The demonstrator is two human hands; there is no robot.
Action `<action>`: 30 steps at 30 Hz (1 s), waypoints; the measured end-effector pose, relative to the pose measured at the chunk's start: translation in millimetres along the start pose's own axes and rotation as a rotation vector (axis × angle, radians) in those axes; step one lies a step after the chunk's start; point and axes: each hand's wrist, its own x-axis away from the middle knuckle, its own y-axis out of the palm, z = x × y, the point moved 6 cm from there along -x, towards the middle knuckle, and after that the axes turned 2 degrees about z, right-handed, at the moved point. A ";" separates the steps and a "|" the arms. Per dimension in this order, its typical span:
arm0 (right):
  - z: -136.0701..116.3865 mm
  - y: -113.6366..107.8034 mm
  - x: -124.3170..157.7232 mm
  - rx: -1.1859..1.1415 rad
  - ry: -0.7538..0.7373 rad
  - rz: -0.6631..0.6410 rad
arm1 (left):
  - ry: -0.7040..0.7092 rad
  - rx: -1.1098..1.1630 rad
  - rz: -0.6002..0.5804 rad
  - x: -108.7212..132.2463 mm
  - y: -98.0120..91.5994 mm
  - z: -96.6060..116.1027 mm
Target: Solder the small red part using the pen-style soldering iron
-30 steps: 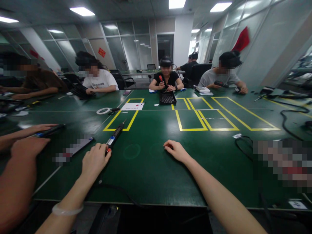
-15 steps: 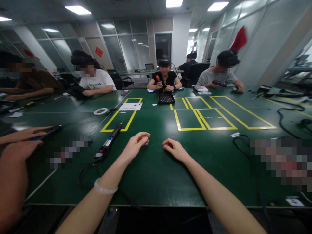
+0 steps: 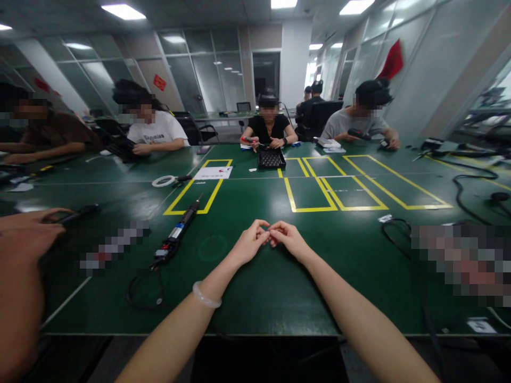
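My left hand [image 3: 248, 243] and my right hand [image 3: 288, 238] meet fingertip to fingertip just above the green table [image 3: 247, 287], a little in front of me. Both are closed in a pinch, and whatever sits between the fingers is hidden. A pale bracelet [image 3: 206, 295] is on my left wrist. An electric screwdriver [image 3: 179, 230] with a black body and a blue band lies on the table to the left of my left hand, apart from it. Its black cable [image 3: 143, 290] loops toward the table's near edge.
Yellow tape boxes [image 3: 315, 191] mark the table's middle. Beyond them are a black tray [image 3: 271, 158], a white sheet [image 3: 216, 173] and a white tape ring [image 3: 163, 181]. A neighbour's hand [image 3: 24, 234] rests at the left. Black cables [image 3: 393, 234] lie at the right. Several people sit round the far side.
My left hand let go of the screwdriver, swung right with a small orange piece pinched in its fingers, and now touches my right hand, which barely moved. The screwdriver stays on the table.
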 end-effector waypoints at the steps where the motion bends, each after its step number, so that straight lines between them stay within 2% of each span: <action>1: 1.3 -1.3 -0.2 -0.019 0.014 0.012 | 0.019 -0.035 0.005 1.2 -0.1 2.4; 6: 5.6 -6.3 0.4 -0.070 0.086 0.054 | 0.106 -0.162 0.032 4.6 -3.2 10.0; 13: 6.3 1.2 3.3 -0.110 0.145 -0.021 | 0.048 -0.092 0.049 3.6 -8.6 -0.3; 18: 8.6 0.3 3.6 -0.079 0.192 -0.012 | 0.099 -0.082 0.084 4.1 -9.6 3.0; 24: 6.9 2.8 5.1 -0.070 0.190 -0.035 | 0.129 -0.134 0.110 4.8 -12.7 6.4; 30: 3.3 1.7 2.6 -0.083 0.079 -0.011 | 0.121 -0.101 0.110 4.4 -15.6 1.6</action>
